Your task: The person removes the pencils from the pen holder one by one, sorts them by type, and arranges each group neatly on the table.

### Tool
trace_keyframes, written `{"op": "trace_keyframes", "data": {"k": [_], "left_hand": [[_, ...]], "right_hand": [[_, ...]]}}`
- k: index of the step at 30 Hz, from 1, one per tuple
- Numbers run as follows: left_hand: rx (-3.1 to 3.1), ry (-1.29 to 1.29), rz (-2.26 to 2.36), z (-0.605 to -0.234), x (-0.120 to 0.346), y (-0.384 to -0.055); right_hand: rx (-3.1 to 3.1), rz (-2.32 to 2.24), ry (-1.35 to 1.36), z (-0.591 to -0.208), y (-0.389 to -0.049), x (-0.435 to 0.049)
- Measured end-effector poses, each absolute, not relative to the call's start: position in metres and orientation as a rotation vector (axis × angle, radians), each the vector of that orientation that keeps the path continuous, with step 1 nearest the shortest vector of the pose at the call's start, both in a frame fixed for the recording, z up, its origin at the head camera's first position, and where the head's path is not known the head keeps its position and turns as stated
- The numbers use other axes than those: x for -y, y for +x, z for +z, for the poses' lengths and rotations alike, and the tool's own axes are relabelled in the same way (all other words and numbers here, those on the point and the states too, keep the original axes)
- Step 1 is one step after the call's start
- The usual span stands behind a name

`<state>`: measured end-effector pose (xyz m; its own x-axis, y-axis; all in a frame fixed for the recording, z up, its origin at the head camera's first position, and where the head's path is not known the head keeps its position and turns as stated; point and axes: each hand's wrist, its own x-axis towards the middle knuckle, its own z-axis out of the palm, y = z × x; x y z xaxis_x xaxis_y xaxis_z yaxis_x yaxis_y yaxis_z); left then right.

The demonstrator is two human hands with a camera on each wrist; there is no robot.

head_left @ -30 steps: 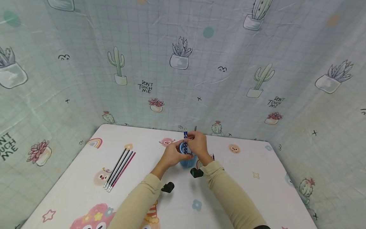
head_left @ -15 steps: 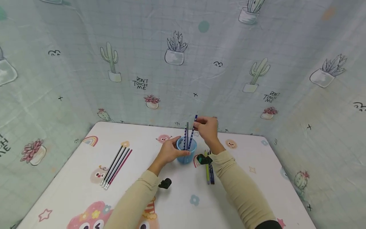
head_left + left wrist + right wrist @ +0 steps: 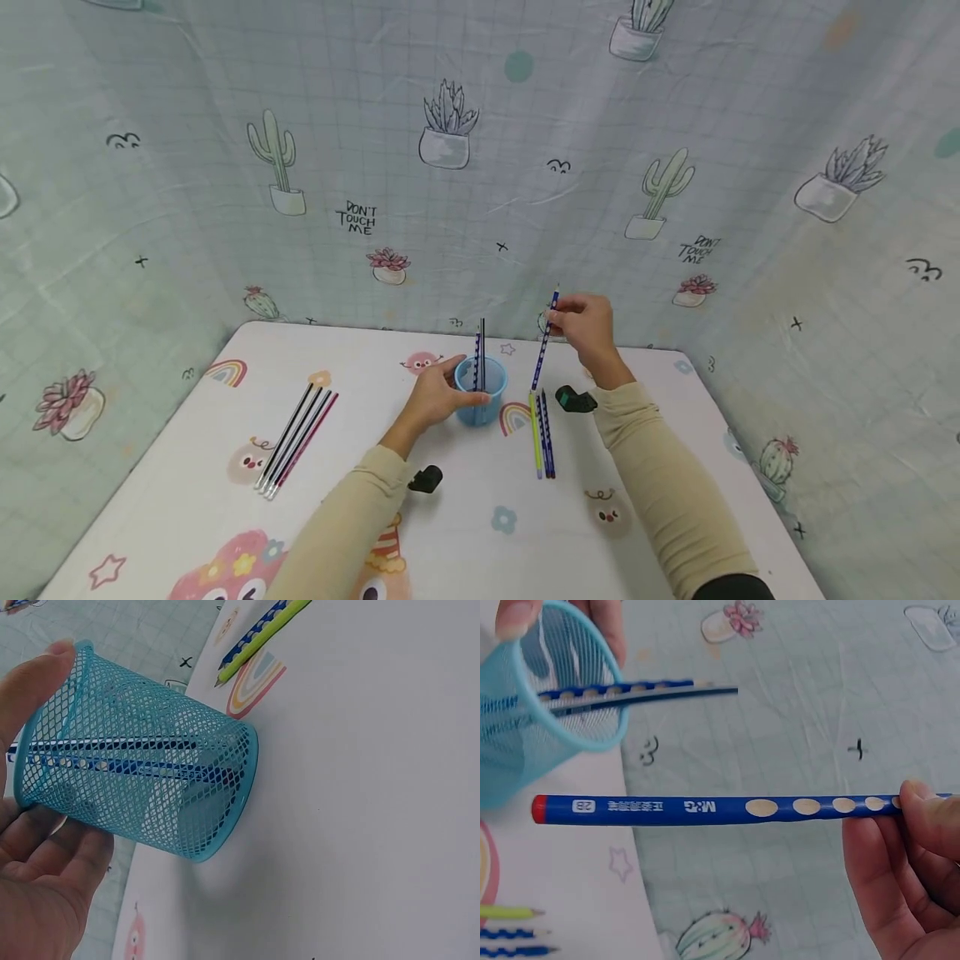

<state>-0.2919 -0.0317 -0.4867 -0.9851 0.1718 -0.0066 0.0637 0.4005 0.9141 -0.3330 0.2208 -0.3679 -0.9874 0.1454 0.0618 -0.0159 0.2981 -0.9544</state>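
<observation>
My left hand grips a light blue mesh pen cup by its rim, thumb on one side and fingers on the other. Two pencils stand inside it, one blue with hollows along it and one dark. To the right of the cup, my right hand pinches a blue pencil near its sharpened end. Its red-tipped end points down, and pale oval hollows run along the barrel. Below that pencil, a yellow-green pencil and two blue pencils lie side by side on the table.
At the left of the white printed table lies a row of several dark and silver pencils with one red pencil. A cactus-print curtain hangs behind the table and along its sides.
My right hand has drawn a blue pencil up out of the cup and carried it right, over the pencils on the table. My left hand has stayed on the cup.
</observation>
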Motion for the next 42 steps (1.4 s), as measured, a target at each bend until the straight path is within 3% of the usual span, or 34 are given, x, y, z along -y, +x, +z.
{"op": "trace_keyframes", "data": {"k": [22,42], "left_hand": [[-2.526,0.185,1.655,-0.486,0.033,-0.289],[-2.529,0.215,1.656,-0.485,0.033,-0.291]], "right_hand": [[2.711,1.73,-0.348,-0.433,-0.328,-0.264],[2.916,1.607,-0.433,-0.487,-0.314,-0.261]]}}
